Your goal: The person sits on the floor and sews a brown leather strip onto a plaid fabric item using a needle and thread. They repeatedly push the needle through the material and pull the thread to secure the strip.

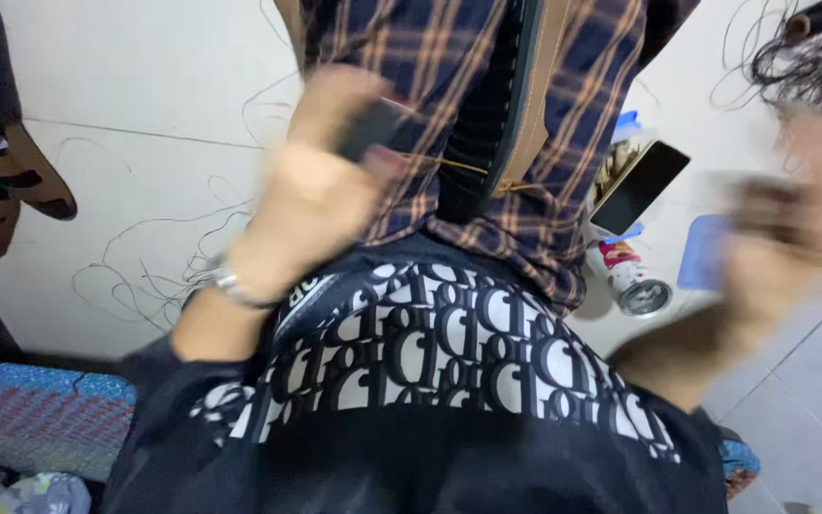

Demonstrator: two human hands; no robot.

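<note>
Her left hand (321,186) grips a small dark tool (373,128) over plaid cloth (449,114); the blurred right hand (782,247) has a grip I cannot tell, near a red-labelled can (632,278).

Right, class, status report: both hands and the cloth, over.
Left hand shut on small dark object. Right hand blurred, grip unclear. Plaid cloth between them. Loose threads on floor.

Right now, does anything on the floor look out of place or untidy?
Yes. Loose dark threads lie scattered over the pale floor beside the left hand. A small can lies tipped on its side near a dark phone. The right hand is too blurred to tell what it holds.
</note>
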